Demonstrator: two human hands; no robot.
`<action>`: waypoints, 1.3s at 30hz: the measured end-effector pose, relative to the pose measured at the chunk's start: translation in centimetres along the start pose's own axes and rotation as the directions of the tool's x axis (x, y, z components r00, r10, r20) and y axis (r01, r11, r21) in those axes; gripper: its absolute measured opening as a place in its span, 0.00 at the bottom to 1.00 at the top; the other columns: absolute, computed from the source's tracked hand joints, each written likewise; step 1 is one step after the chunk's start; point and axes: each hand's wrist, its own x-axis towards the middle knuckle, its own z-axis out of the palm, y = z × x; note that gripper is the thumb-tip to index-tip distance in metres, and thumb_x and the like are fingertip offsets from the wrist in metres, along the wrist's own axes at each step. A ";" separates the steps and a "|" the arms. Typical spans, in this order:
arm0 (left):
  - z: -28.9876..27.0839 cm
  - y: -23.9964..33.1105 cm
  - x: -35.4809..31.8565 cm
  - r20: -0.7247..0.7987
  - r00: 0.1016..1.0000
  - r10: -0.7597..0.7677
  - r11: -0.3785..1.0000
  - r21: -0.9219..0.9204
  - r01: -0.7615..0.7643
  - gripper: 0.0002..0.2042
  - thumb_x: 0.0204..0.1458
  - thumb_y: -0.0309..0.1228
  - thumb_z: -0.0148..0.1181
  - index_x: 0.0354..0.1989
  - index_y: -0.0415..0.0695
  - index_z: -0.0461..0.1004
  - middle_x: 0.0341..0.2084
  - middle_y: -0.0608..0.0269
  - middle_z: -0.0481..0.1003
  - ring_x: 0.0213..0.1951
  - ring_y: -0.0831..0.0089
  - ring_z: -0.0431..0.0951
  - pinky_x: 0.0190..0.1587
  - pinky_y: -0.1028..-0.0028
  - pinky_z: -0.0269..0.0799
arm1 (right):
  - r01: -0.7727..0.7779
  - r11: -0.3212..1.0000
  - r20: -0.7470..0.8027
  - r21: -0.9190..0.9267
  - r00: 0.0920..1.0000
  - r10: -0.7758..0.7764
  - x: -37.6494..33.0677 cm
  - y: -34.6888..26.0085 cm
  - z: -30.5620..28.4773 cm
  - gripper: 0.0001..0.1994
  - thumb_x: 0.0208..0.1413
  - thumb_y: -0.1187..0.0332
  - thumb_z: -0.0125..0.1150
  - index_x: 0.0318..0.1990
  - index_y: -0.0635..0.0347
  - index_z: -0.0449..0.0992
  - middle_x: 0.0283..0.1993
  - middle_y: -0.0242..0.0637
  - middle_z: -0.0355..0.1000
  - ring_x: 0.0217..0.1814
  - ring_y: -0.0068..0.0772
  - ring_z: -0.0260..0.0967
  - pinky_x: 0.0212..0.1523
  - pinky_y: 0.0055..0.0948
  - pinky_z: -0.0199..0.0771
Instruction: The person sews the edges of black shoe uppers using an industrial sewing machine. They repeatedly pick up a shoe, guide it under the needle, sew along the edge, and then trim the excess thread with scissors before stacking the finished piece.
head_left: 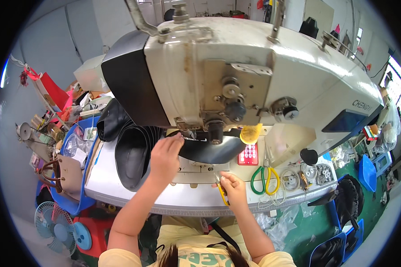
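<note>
My left hand (167, 155) is raised at the needle area of a big white sewing machine (182, 80), its fingers drawn together beside the left end of a curved black leather-like piece (211, 149). What those fingertips pinch, if anything, is too small to make out. The black piece lies under the machine head and bows toward me. Lower down, at the table's front, my right hand (234, 190) is closed round yellow-handled thread snips (222, 192), whose blades point up and away from me.
Left of the needle stands a stack of curved black pieces (131, 153). To the right lie a red calculator-like device (248, 155), scissors with green and yellow handles (265, 178), loose thread and bobbins (324, 173). A blue bin (82, 196) and a fan (58, 227) are at left.
</note>
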 end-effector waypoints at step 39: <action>-4.3 -1.4 -14.7 0.440 0.258 -0.860 -0.152 -0.703 0.695 0.06 0.57 0.27 0.54 0.40 0.37 0.70 0.31 0.68 0.73 0.35 0.83 0.71 0.38 0.81 0.66 | 0.303 0.685 0.275 -0.663 0.949 -0.154 -1.7 4.2 8.5 0.10 0.60 0.64 0.52 0.42 0.61 0.68 0.30 0.44 0.73 0.31 0.47 0.73 0.33 0.36 0.71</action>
